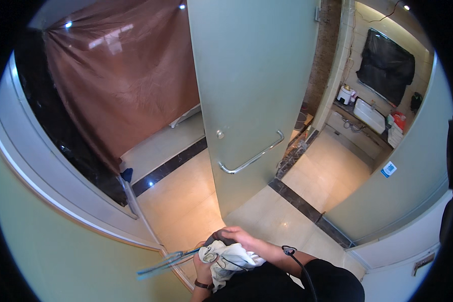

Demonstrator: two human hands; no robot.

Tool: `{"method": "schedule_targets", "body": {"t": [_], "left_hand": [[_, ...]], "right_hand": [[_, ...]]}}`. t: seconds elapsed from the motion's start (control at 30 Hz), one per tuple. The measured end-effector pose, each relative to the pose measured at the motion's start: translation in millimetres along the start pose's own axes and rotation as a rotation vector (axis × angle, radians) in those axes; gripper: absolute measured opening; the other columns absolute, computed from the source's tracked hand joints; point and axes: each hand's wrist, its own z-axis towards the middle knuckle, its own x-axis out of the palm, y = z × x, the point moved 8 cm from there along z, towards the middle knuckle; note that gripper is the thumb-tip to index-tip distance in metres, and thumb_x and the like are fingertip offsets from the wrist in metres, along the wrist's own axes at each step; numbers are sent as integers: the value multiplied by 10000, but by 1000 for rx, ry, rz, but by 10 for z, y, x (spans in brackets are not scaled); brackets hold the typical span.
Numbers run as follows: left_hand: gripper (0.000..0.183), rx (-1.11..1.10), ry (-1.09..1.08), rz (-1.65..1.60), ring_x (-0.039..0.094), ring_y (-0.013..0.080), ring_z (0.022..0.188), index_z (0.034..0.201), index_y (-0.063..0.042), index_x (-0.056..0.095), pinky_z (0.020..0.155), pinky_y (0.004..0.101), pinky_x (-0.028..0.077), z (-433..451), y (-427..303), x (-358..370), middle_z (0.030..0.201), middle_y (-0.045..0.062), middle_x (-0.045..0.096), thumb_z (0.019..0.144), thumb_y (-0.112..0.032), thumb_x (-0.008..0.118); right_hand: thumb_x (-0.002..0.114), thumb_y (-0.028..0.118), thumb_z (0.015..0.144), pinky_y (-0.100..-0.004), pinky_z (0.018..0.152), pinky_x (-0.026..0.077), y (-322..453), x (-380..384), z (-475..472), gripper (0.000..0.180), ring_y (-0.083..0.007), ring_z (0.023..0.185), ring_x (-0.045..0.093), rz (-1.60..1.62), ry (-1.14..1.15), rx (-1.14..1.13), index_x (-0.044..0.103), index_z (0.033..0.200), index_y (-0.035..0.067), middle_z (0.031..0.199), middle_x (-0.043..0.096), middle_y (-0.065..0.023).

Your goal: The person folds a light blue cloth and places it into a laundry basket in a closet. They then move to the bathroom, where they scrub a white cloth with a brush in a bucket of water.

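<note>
My left hand [202,267] is closed around a bunch of thin blue clothes hangers [162,263], which stick out to the left and look blurred. A crumpled white garment [226,258] with dark lines on it hangs between my hands and against my body. My right hand [238,237] grips a dark grey piece of cloth [218,238] just above the white garment. The fingertips of my left hand are partly hidden by the fabric.
An open frosted glass door [249,94] with a metal bar handle [251,160] stands ahead. A brown sheet [124,83] hangs at the left. Beyond a dark threshold [296,200] at the right is a washbasin [369,115]. A pale green surface [79,245] lies close on my left.
</note>
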Motion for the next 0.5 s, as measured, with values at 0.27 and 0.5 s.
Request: {"method": "schedule_targets", "body": {"t": [0.27,0.5], "left_hand": [[686,-84,58,-121,564,240,1091,1263,-43,449,947,362,464,458,532,513,1167,112,577,641,29,730],[602,-149,244,-350,586,246,1017,1212,-51,468,897,394,493,806,828,1267,1075,106,583,673,-25,733]], "right_hand": [[565,159,936,-274,841,460,382,-807,-471,231,-146,945,575,-309,-437,-465,611,1099,2,1017,618,-57],[511,44,924,-279,860,454,1052,-1129,-858,190,-161,955,569,126,-478,-411,609,1076,-14,1045,582,-60]]}}
